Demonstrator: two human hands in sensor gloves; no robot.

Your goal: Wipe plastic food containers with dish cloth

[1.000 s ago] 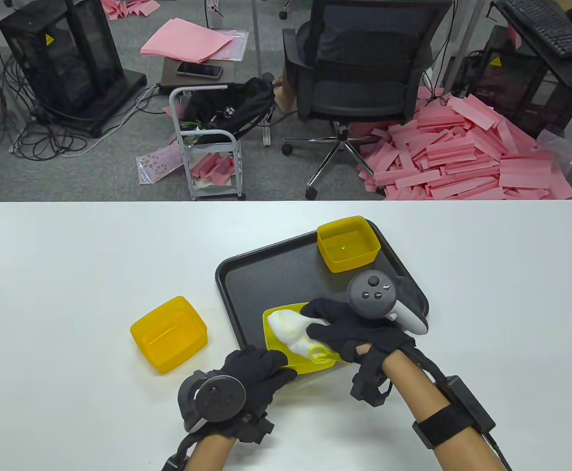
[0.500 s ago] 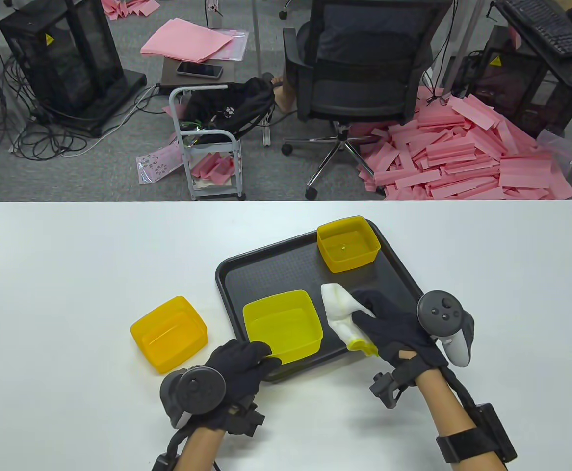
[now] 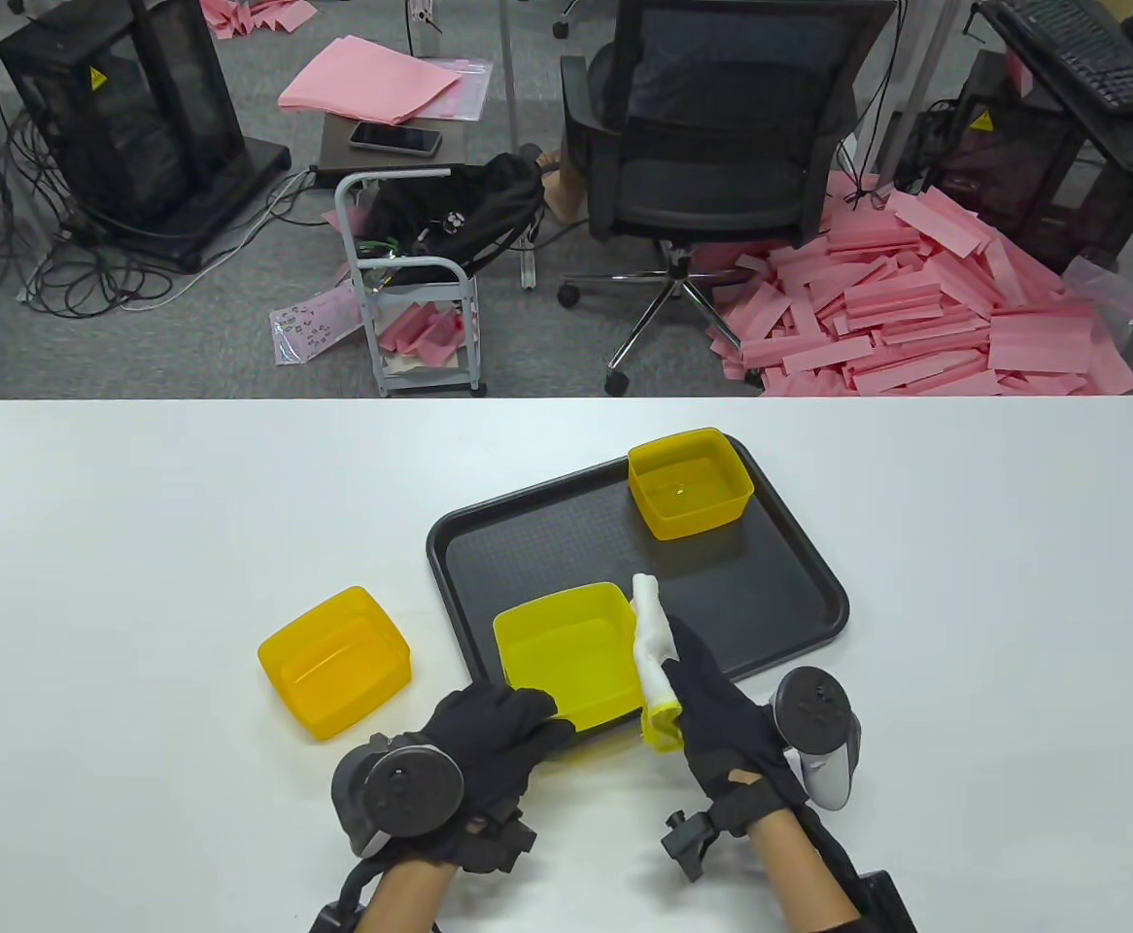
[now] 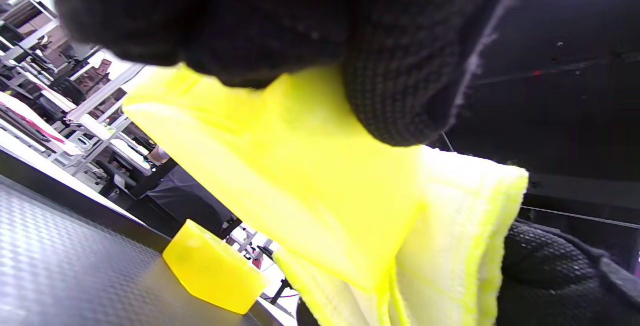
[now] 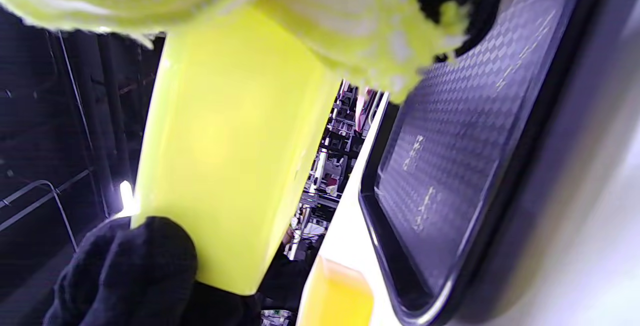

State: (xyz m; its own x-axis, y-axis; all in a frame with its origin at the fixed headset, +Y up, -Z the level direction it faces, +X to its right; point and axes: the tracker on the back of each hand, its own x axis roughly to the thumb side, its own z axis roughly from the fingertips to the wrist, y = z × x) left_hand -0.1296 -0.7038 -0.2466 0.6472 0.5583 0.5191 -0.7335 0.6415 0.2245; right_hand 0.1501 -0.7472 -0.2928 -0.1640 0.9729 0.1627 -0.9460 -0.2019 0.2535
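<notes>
A yellow container (image 3: 571,653) is tilted over the near edge of the black tray (image 3: 780,583). My left hand (image 3: 494,734) grips its near rim; the container also shows in the left wrist view (image 4: 300,176) and the right wrist view (image 5: 225,156). My right hand (image 3: 712,709) holds a white and yellow dish cloth (image 3: 652,651) pressed against the container's right side. The cloth also shows in the left wrist view (image 4: 450,246) and the right wrist view (image 5: 350,21). A second yellow container (image 3: 689,483) stands at the tray's far corner. A third, orange-yellow container (image 3: 335,661) stands on the table left of the tray.
The white table (image 3: 139,525) runs wide on both sides of the tray. Beyond its far edge are an office chair (image 3: 712,146), a small cart (image 3: 411,282) and a pile of pink foam strips (image 3: 916,301) on the floor.
My right hand drew the cloth out of the container, swung right, then came back to the container's right side. My left hand kept its grip and tilted the container.
</notes>
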